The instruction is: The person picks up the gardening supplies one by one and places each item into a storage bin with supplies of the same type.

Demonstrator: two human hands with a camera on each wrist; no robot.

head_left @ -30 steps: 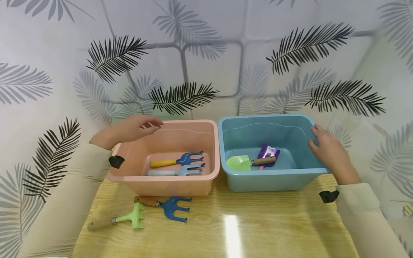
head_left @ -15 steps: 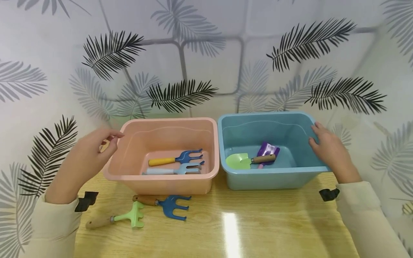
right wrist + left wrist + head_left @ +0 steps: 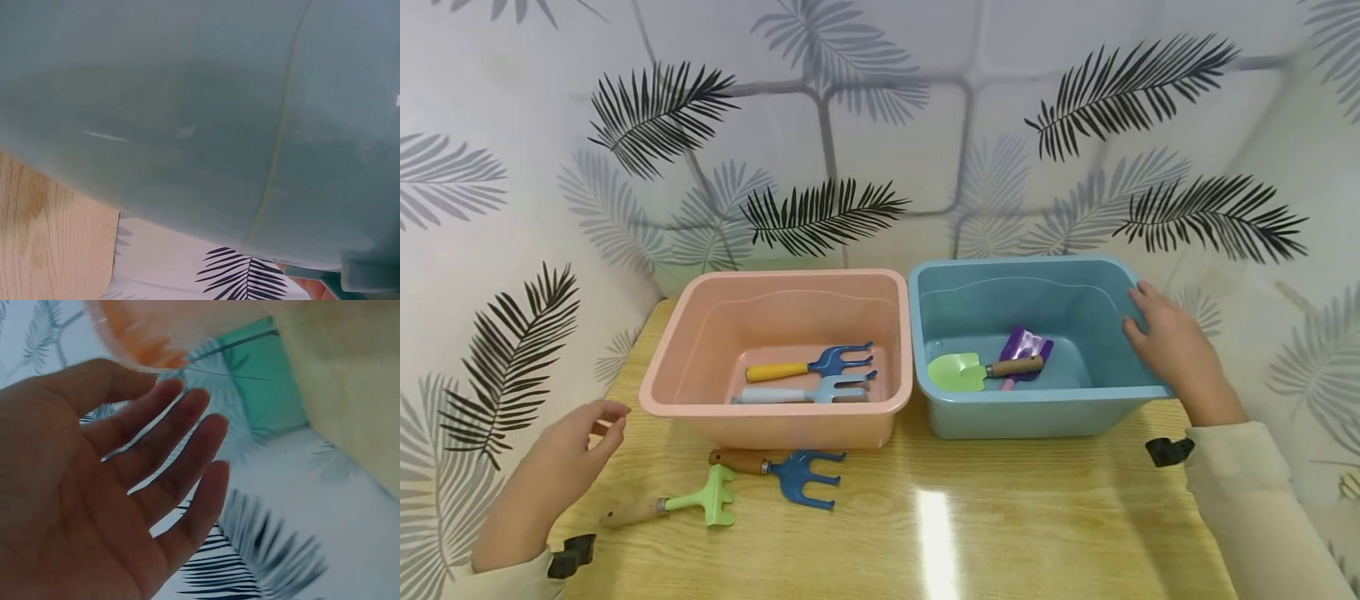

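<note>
My left hand [image 3: 561, 458] hovers left of the peach basin [image 3: 790, 427], fingers loosely bent with nothing held. Its palm and spread fingers [image 3: 169, 462] show in the left wrist view. Nearest to it on the table are a small green rake [image 3: 711, 497] with a wooden handle and a blue hand fork [image 3: 797, 479]. My right hand [image 3: 1180, 354] rests on the right rim of the blue basin [image 3: 1037, 414]; that basin's wall hides most of it in the right wrist view. Inside the peach basin lie a yellow-handled blue fork [image 3: 778, 372] and a pale blue fork [image 3: 786, 394].
The blue basin holds a green trowel [image 3: 957, 372] with a wooden handle, crossing over a purple shovel [image 3: 1026, 346]. Both basins stand side by side on the wooden table [image 3: 1037, 517]. Behind them hangs a leaf-patterned cloth [image 3: 887, 150].
My left hand has drawn back from over the peach basin's far left rim, down and left toward the near table edge. The right hand stays at the blue basin.
</note>
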